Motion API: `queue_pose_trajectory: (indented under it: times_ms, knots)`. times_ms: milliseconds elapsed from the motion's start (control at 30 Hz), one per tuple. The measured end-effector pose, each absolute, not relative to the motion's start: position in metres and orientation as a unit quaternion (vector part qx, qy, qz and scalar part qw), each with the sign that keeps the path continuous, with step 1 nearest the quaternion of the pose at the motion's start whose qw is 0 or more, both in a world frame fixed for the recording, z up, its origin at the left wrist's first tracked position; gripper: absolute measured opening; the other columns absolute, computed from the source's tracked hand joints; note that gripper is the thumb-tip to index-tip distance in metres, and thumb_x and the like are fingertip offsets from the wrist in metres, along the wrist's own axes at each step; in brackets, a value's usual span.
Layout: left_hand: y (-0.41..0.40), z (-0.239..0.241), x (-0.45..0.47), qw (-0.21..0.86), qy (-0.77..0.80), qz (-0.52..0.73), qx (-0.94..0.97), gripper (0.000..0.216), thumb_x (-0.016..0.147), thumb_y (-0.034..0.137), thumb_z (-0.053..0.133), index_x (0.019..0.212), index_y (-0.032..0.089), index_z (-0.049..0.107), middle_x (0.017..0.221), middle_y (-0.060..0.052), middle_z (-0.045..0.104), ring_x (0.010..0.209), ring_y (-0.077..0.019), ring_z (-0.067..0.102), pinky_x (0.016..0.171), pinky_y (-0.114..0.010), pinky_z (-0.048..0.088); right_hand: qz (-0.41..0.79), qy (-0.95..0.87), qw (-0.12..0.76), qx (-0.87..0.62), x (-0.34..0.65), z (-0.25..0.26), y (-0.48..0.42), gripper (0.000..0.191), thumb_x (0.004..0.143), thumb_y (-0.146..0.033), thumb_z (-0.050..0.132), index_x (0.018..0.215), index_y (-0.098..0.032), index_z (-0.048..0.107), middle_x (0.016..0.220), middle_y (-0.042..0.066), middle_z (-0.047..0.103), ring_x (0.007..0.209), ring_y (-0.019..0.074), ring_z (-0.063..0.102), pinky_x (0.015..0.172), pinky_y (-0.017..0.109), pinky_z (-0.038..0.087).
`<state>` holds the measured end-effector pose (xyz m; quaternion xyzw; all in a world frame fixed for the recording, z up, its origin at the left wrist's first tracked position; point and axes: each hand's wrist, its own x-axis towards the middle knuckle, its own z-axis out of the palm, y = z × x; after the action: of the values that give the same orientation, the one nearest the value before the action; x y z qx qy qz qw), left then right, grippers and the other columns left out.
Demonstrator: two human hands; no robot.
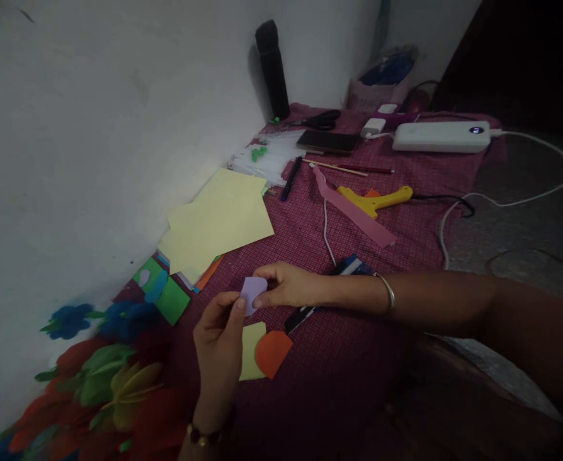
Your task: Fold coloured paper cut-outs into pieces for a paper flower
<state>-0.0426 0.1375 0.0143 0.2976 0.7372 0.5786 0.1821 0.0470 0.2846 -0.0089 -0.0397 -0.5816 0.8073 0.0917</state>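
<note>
Between my two hands is a small piece of lilac paper (249, 293) with a rounded edge, held up above the cloth. My left hand (221, 330) pinches its lower left side between thumb and fingers. On its right side, the thumb and fingers of my right hand (288, 286) grip it as well. Just below lie a pale yellow paper piece (252, 365) and an orange petal-shaped paper piece (274, 354), which overlaps the yellow one. A dark, long object with a pale stripe (301, 315) lies partly hidden under my right forearm.
Yellow paper sheets (223, 221) lie along the wall, with green paper (173, 299) nearby. Paper flowers (113, 378) crowd the lower left. A yellow glue gun (377, 202), pink paper strip (353, 211), phone (328, 141), scissors (322, 120), power bank (439, 137) and black bottle (272, 70) sit farther back.
</note>
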Motion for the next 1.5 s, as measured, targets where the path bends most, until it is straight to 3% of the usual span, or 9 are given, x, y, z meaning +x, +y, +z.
queue_pose_trajectory:
  times_ms: [67,167,233,333,433,633,1167,1367,1500]
  knots:
    - [0.137,0.012,-0.039,0.158,0.760,0.536,0.332,0.017,0.077,0.032,0.068,0.090,0.021,0.067,0.083,0.001,0.066,0.076,-0.0104,0.060,0.071,-0.021,0.049,0.785,-0.608,0.103,-0.064,0.048,-0.006,0.284,0.019,0.066,-0.020,0.070,0.073,-0.014,0.052,0.064,-0.006,0.050,0.059,0.0066,0.045,0.054,0.019,0.035]
    - [0.139,0.010,-0.037,0.056,0.783,0.491,0.379,0.042,0.077,0.029,0.069,0.118,0.025,0.059,0.099,-0.002,0.065,0.086,-0.0141,0.062,0.077,-0.026,0.051,0.767,-0.628,0.096,-0.086,0.048,-0.003,0.283,0.017,0.069,-0.016,0.066,0.071,-0.015,0.049,0.061,-0.007,0.047,0.055,0.0062,0.041,0.051,0.018,0.031]
    - [0.141,0.011,-0.037,-0.024,0.778,0.452,0.436,0.051,0.077,0.025,0.068,0.126,0.027,0.054,0.104,-0.004,0.064,0.089,-0.0152,0.062,0.077,-0.028,0.052,0.770,-0.626,0.083,-0.091,0.048,-0.002,0.283,0.016,0.070,-0.016,0.064,0.072,-0.016,0.048,0.059,-0.008,0.046,0.053,0.0063,0.041,0.050,0.019,0.031]
    - [0.141,0.016,-0.038,-0.083,0.748,0.380,0.538,0.036,0.080,0.018,0.063,0.115,0.025,0.062,0.102,-0.004,0.062,0.090,-0.0159,0.061,0.080,-0.030,0.051,0.769,-0.626,0.082,-0.097,0.048,-0.004,0.283,0.015,0.069,-0.013,0.063,0.073,-0.016,0.048,0.060,-0.008,0.044,0.054,0.0067,0.040,0.051,0.020,0.030]
    - [0.141,0.017,-0.038,-0.064,0.750,0.372,0.544,0.026,0.081,0.017,0.061,0.106,0.024,0.065,0.098,-0.004,0.063,0.091,-0.0160,0.061,0.084,-0.031,0.050,0.760,-0.635,0.094,-0.097,0.048,-0.005,0.283,0.013,0.069,-0.012,0.061,0.075,-0.015,0.050,0.064,-0.007,0.045,0.059,0.0074,0.041,0.054,0.020,0.031]
    - [0.140,0.011,-0.033,0.046,0.782,0.449,0.429,0.032,0.082,0.027,0.062,0.114,0.023,0.061,0.108,-0.006,0.066,0.095,-0.0177,0.064,0.083,-0.031,0.052,0.720,-0.680,0.109,-0.083,0.048,-0.006,0.282,0.015,0.070,-0.014,0.062,0.072,-0.016,0.047,0.064,-0.006,0.044,0.060,0.0077,0.041,0.054,0.020,0.031]
    - [0.140,0.015,-0.033,-0.043,0.768,0.423,0.479,0.028,0.081,0.018,0.061,0.108,0.024,0.066,0.103,-0.003,0.066,0.097,-0.0165,0.062,0.091,-0.035,0.049,0.701,-0.697,0.093,-0.120,0.048,-0.007,0.283,0.012,0.070,-0.011,0.060,0.072,-0.016,0.049,0.064,-0.006,0.045,0.058,0.0070,0.041,0.051,0.020,0.030]
    - [0.141,0.018,-0.030,-0.034,0.747,0.443,0.494,0.025,0.081,0.015,0.061,0.103,0.023,0.067,0.107,-0.004,0.065,0.100,-0.0174,0.060,0.093,-0.037,0.048,0.728,-0.670,0.078,-0.119,0.048,-0.006,0.284,0.012,0.070,-0.012,0.060,0.073,-0.016,0.049,0.063,-0.006,0.045,0.057,0.0075,0.041,0.053,0.021,0.031]
    - [0.140,0.023,-0.028,0.028,0.749,0.472,0.464,0.014,0.086,0.021,0.056,0.089,0.023,0.070,0.109,-0.003,0.064,0.103,-0.0176,0.059,0.091,-0.034,0.048,0.721,-0.678,0.088,-0.111,0.047,-0.008,0.283,0.014,0.067,-0.009,0.061,0.071,-0.016,0.049,0.064,-0.006,0.045,0.059,0.0076,0.040,0.055,0.021,0.032]
